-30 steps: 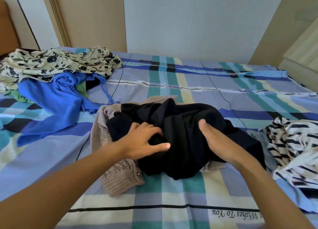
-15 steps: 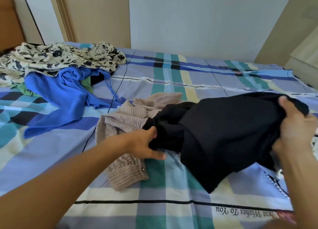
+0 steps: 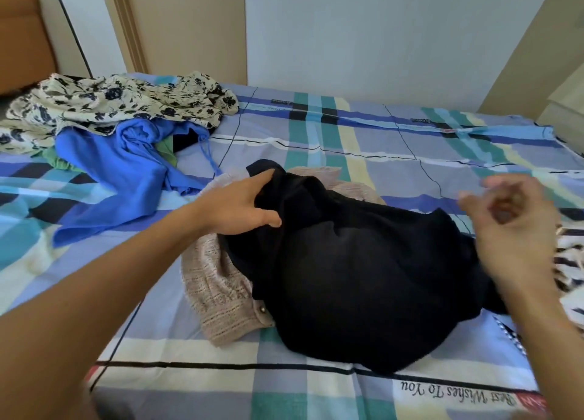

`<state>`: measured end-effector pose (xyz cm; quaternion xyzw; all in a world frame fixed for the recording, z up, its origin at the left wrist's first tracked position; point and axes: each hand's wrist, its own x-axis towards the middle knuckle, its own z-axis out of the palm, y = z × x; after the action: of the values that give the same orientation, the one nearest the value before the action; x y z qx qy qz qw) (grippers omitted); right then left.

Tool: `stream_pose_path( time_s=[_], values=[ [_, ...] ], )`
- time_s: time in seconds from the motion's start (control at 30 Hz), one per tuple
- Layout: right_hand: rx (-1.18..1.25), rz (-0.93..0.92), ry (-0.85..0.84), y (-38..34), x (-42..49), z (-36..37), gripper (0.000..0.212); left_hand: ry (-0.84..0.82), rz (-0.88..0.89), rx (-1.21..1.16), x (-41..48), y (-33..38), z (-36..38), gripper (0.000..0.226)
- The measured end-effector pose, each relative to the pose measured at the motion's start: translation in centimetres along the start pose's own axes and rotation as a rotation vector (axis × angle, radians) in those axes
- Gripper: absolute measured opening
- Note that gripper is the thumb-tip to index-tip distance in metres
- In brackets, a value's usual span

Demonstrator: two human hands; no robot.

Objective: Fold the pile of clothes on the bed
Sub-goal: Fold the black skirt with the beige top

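Lying crumpled on a beige knit (image 3: 221,296), black garment (image 3: 347,277) has open sheet (image 3: 395,173) beyond; left hand (image 3: 234,206) grips its top fold, right hand (image 3: 512,230) hovers, loosely curled, empty.

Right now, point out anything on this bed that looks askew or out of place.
Nothing is damaged or spilled. The black garment lies bunched in a heap, half covering the beige knit top, instead of flat for folding; the left hand holds its far corner.
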<state>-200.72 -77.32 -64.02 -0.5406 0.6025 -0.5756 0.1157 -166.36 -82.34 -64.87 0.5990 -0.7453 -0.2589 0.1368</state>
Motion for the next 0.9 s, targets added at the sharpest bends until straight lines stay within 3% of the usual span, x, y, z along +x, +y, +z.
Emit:
stream_pose_path(
  time_s=[0.07,0.13,0.17,0.2,0.3,0.33,0.47,0.6,0.67,0.8,0.9],
  values=[
    [-0.059,-0.102,-0.452,-1.9,-3.2,4.1,0.049,-0.006,0.007,-0.393,0.0,1.2,1.3,0.081],
    [-0.437,-0.143,-0.853,-1.5,-6.3,7.6,0.086,0.029,-0.027,-0.708,0.0,2.3,2.3,0.084],
    [-0.670,-0.191,-0.941,-0.9,-7.6,8.8,0.093,0.050,-0.026,-0.760,0.0,2.5,2.8,0.090],
    [-0.774,-0.225,-0.954,-0.3,-8.1,9.6,0.086,0.047,-0.006,-0.728,0.0,2.6,3.4,0.098],
    [-0.566,-0.181,-0.913,0.0,-6.3,9.4,0.024,0.053,0.084,-0.284,-0.1,1.9,4.8,0.119],
    [-0.484,-0.171,-0.929,0.2,-5.3,8.7,0.018,0.081,0.110,-0.142,0.0,1.4,4.9,0.123],
    [-0.285,-0.125,-0.705,0.0,-1.0,3.6,0.012,0.245,0.053,-0.019,0.3,-0.5,3.7,0.108],
    [-0.174,0.117,-0.203,3.9,2.6,-3.9,0.012,0.474,-0.020,-0.021,1.1,-2.2,1.2,0.056],
    [-0.205,0.221,-0.036,5.3,3.2,-6.3,0.016,0.549,-0.033,-0.018,1.2,-2.7,0.2,0.049],
    [-0.286,0.321,0.081,6.3,3.2,-7.1,0.003,0.642,-0.082,-0.022,1.6,-3.2,-1.1,0.052],
    [-0.306,0.191,0.092,5.6,3.0,-5.1,0.034,0.568,-0.120,-0.011,1.9,-3.1,-0.4,0.060]
  ],
)
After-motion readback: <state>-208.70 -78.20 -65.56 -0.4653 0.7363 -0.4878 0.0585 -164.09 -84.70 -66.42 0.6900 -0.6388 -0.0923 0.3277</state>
